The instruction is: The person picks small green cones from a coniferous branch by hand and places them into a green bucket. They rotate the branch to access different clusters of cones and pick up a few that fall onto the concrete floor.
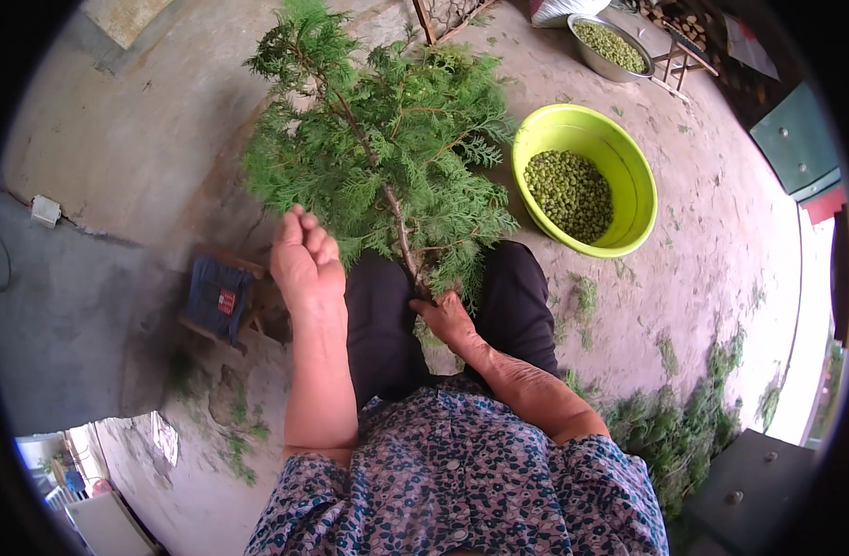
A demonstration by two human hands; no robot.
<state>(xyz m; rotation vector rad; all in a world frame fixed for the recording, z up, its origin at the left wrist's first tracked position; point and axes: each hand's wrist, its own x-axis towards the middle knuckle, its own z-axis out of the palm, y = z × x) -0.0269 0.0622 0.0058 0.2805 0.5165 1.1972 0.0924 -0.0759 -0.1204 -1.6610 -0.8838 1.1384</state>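
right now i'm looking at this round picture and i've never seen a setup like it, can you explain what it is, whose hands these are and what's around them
There's no machine here: these are a person's own bare hands. The single picture comes from a wide fisheye camera worn on their head, looking down, so straight edges bend near the rim.

The right hand grips the lower stem of a leafy green branch, which reaches up and away from the knees. The left hand is beside the leaves, fingers curled; whether they pinch any is hard to tell.

On the floor, to the right, a yellow-green tub holds small round green pieces. Farther off, a metal bowl holds similar ones. Loose green sprigs lie at the lower right.
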